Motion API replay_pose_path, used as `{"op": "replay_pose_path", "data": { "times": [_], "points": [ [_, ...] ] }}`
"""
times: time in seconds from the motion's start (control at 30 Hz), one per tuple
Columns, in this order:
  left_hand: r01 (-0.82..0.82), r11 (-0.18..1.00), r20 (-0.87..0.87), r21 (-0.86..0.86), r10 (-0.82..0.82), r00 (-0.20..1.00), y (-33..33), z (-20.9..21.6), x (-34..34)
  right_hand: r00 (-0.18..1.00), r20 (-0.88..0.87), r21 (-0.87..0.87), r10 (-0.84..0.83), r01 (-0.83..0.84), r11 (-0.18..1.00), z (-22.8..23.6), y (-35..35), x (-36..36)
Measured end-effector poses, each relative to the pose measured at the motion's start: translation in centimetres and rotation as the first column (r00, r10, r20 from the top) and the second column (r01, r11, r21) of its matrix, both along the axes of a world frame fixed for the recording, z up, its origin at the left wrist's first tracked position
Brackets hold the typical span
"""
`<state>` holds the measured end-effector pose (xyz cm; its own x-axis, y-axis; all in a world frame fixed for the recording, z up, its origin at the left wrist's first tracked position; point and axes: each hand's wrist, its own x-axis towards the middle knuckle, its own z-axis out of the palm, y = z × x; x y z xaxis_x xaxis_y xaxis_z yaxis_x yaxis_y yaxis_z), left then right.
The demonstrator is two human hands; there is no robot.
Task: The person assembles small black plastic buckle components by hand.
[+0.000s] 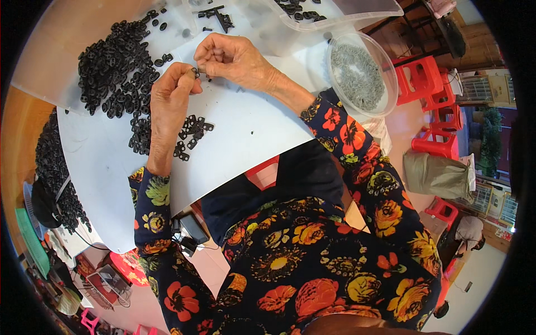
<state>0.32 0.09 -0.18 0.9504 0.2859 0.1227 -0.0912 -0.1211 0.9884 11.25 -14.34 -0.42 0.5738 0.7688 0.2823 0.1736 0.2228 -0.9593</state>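
My left hand (pixel 172 95) is closed, thumb against the fingers, on a small black plastic piece (pixel 196 73) that shows at the fingertips. Right beside it, my right hand (pixel 237 60) is pinched; whatever its fingertips hold is too small to make out. Both hands are above the white tabletop (pixel 251 117). Left of my left hand spreads a heap of small black plastic pieces (pixel 111 64), several with holes through them. More such pieces (pixel 192 131) lie by my left wrist.
A round clear tub (pixel 392 84) of fine silvery metal bits stands at the right table edge. Clear plastic bins (pixel 357 19) sit at the far side, with long black parts (pixel 223 19) nearby. Red stools (pixel 419 78), a sack (pixel 438 173) and another person (pixel 468 234) are at right.
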Motion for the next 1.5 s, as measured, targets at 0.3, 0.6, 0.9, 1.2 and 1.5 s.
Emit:
{"op": "replay_pose_path", "data": {
  "times": [0.3,0.6,0.9,1.2,1.5],
  "points": [
    [0.032,0.995,0.027,-0.099,-0.029,0.999,-0.5,1.1,-0.2,0.996,0.061,-0.018,-0.066,0.067,0.998,0.3,0.0,-0.4],
    [0.104,0.992,-0.073,0.068,-0.099,0.992,0.5,0.7,-0.1,0.994,0.083,0.007,-0.069,0.069,0.998,0.3,0.0,-0.4],
    [-0.022,1.0,0.036,0.018,0.022,0.999,-0.9,-0.2,0.0,0.989,0.068,-0.001,-0.128,0.129,0.992,-0.5,0.2,-0.3],
    [0.051,0.992,-0.129,0.113,-0.036,0.991,0.0,0.3,-0.1,0.954,0.258,-0.099,-0.153,0.184,0.978,-0.2,-0.1,-0.4],
    [0.043,0.986,0.008,0.16,-0.045,0.999,-0.5,-0.4,-0.1,0.97,0.228,-0.164,-0.086,0.126,0.978,0.2,-0.3,0.1]
  ]
}}
